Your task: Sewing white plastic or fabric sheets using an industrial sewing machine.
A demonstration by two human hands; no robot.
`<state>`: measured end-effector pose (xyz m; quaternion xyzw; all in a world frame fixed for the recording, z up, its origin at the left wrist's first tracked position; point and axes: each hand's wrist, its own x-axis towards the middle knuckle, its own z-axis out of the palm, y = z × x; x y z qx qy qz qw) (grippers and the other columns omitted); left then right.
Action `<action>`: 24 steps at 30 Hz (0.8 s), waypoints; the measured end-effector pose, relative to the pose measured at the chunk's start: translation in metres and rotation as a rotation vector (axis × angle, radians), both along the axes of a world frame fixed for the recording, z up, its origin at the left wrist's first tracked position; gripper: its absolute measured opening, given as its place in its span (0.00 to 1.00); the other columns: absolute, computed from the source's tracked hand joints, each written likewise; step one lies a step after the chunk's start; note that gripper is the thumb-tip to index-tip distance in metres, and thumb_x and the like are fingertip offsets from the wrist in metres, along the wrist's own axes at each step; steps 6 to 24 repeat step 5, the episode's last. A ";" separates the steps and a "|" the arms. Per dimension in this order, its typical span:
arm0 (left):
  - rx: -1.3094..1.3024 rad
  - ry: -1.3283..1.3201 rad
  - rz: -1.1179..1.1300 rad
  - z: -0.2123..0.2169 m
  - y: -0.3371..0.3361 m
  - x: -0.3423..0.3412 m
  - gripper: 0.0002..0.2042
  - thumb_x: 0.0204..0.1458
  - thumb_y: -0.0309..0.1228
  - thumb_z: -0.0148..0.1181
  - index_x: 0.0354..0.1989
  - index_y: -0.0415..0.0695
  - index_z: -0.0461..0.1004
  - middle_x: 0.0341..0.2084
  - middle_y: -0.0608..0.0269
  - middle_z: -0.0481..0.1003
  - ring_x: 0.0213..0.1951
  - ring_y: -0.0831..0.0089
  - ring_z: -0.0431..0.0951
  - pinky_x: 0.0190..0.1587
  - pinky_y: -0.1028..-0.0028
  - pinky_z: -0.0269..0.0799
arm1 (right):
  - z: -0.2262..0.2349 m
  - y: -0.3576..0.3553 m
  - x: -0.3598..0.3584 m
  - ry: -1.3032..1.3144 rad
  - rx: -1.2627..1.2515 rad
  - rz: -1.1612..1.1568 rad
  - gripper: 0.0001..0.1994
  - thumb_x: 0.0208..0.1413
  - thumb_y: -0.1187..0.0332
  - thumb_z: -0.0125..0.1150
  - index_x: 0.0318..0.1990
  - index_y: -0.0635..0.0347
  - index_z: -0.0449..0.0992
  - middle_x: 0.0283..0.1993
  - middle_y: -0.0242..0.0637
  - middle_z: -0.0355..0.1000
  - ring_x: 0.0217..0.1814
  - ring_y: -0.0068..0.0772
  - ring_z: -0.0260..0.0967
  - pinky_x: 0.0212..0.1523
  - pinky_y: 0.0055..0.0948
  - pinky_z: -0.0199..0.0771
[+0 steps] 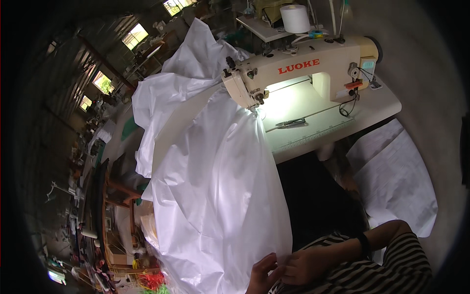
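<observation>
A large sheet of thin white fabric drapes from under the needle of a cream sewing machine down over the table edge toward my lap. At the bottom of the view my left hand and my right hand both pinch the fabric's lower right edge, close together. A dark band sits on my right wrist, and the sleeve is striped. More of the fabric is heaped behind the machine's left end.
The white sewing table carries a pair of snips and a ruler strip along its front edge. A white thread cone stands behind the machine. White sheets lie at right. A cluttered workshop fills the left.
</observation>
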<state>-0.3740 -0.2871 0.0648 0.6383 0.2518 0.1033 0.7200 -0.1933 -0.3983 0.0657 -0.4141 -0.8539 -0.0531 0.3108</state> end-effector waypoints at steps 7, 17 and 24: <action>0.979 -0.027 0.107 0.011 0.008 0.007 0.07 0.49 0.17 0.61 0.37 0.39 0.75 0.32 0.55 0.76 0.28 0.64 0.77 0.29 0.69 0.74 | -0.011 0.009 0.038 0.157 0.027 -0.103 0.05 0.62 0.69 0.57 0.37 0.58 0.77 0.45 0.38 0.77 0.46 0.30 0.78 0.49 0.29 0.81; 0.979 -0.027 0.107 0.011 0.008 0.007 0.07 0.49 0.17 0.61 0.37 0.39 0.75 0.32 0.55 0.76 0.28 0.64 0.77 0.29 0.69 0.74 | -0.011 0.009 0.038 0.157 0.027 -0.103 0.05 0.62 0.69 0.57 0.37 0.58 0.77 0.45 0.38 0.77 0.46 0.30 0.78 0.49 0.29 0.81; 0.979 -0.027 0.107 0.011 0.008 0.007 0.07 0.49 0.17 0.61 0.37 0.39 0.75 0.32 0.55 0.76 0.28 0.64 0.77 0.29 0.69 0.74 | -0.011 0.009 0.038 0.157 0.027 -0.103 0.05 0.62 0.69 0.57 0.37 0.58 0.77 0.45 0.38 0.77 0.46 0.30 0.78 0.49 0.29 0.81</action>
